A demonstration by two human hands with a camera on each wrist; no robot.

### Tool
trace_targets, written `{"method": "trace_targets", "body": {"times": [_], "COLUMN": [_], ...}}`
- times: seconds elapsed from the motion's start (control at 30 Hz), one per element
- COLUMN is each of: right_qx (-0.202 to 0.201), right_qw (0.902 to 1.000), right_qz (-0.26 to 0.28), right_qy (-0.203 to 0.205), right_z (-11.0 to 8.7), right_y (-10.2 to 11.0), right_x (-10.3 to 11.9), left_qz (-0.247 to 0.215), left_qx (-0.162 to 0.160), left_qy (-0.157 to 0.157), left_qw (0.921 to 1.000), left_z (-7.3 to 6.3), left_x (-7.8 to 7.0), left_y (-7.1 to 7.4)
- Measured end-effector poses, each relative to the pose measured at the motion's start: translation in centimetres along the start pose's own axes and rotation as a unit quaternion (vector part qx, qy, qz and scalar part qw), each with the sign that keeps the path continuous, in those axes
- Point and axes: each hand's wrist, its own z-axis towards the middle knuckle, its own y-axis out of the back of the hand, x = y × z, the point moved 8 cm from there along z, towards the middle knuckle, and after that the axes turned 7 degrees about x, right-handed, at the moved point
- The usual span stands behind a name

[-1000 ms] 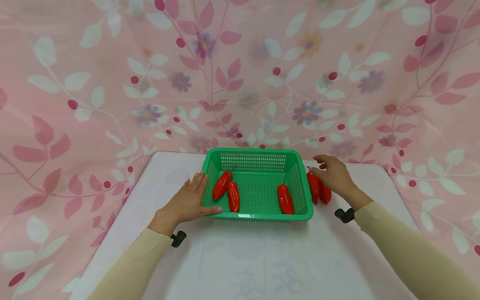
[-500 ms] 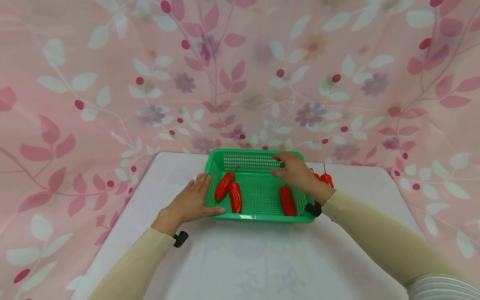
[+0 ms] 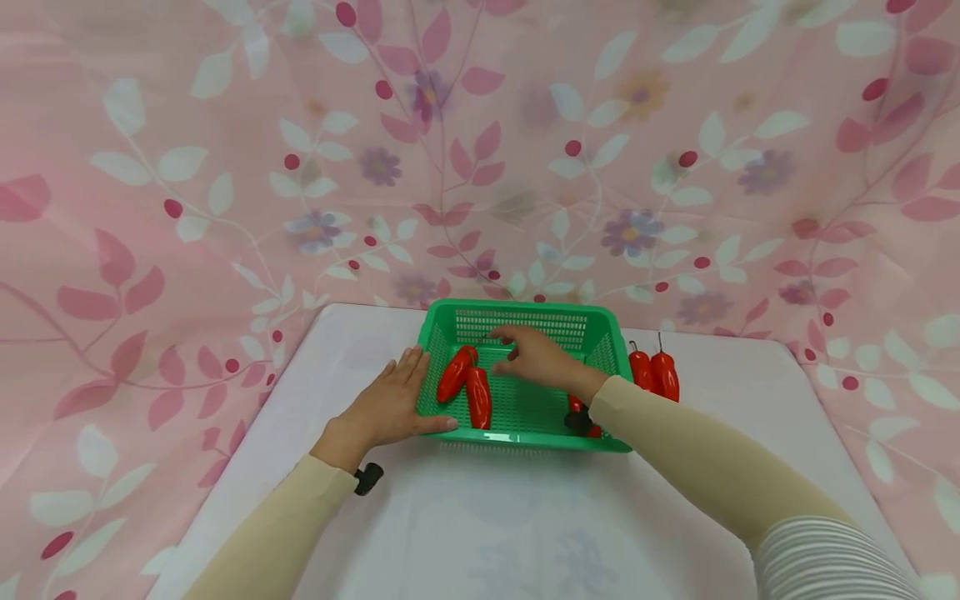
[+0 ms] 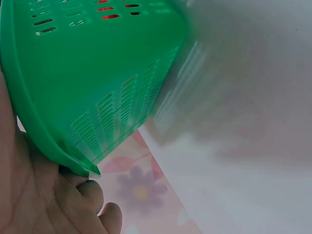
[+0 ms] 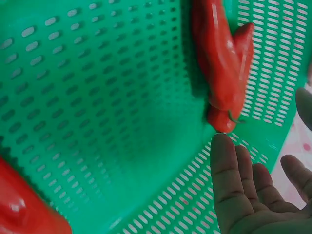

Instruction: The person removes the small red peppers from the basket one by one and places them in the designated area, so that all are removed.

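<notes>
A green plastic basket (image 3: 517,307) with slotted walls stands on the table. My left hand (image 3: 388,402) rests along its left rim, fingers straight and thumb over the front corner; the left wrist view shows the palm against the basket wall (image 4: 73,63). Above the basket's middle is my right hand (image 3: 540,357), fingers loosely bent and holding nothing. Two red peppers (image 3: 478,400) lie inside at the left; in the right wrist view my fingertips are close to their stem ends. A third pepper (image 3: 574,403) inside is partly hidden under my right wrist.
Two more red peppers (image 3: 664,377) lie on the table just right of the basket. White cloth (image 3: 480,508) covers the table, and a pink floral curtain (image 3: 480,150) hangs behind and at the sides.
My right hand has moved left from the peppers outside the basket, across the right rim, to above the middle. My left hand has stayed on the left rim.
</notes>
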Motion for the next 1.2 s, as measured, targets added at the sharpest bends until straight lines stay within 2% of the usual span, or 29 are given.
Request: {"method": "trace_targets", "body": {"times": [0.27,0.5,0.73,0.97,1.2], "right_qx": [0.058,0.065,0.096,0.091,0.064], "right_qw": [0.9981,0.9978,0.9951,0.9958,0.9968], "right_qz": [0.005,0.003,-0.020,-0.004,0.016], "right_qy": [0.020,0.015,0.006,-0.015,-0.045], "right_z": [2.0,3.2,4.1,4.0,3.4], "right_y": [-3.5,-5.0,-6.9,-6.8,-4.7], "right_x": [-1.1,-1.3,-1.4,-1.8,-2.7], "left_qz": [0.000,0.015,0.012,0.011,0.007], "left_qx": [-0.001,-0.010,-0.010,-0.010,-0.005], "left_qy": [0.000,-0.004,-0.006,-0.006,-0.003], "left_qw": [1.0000,0.9998,0.9999,0.9999,1.0000], "left_z": [-0.1,-0.1,0.0,0.0,-0.2], "left_x": [-0.1,-0.2,0.1,-0.1,-0.1], "left_y": [0.0,0.1,-0.1,0.0,0.0]}}
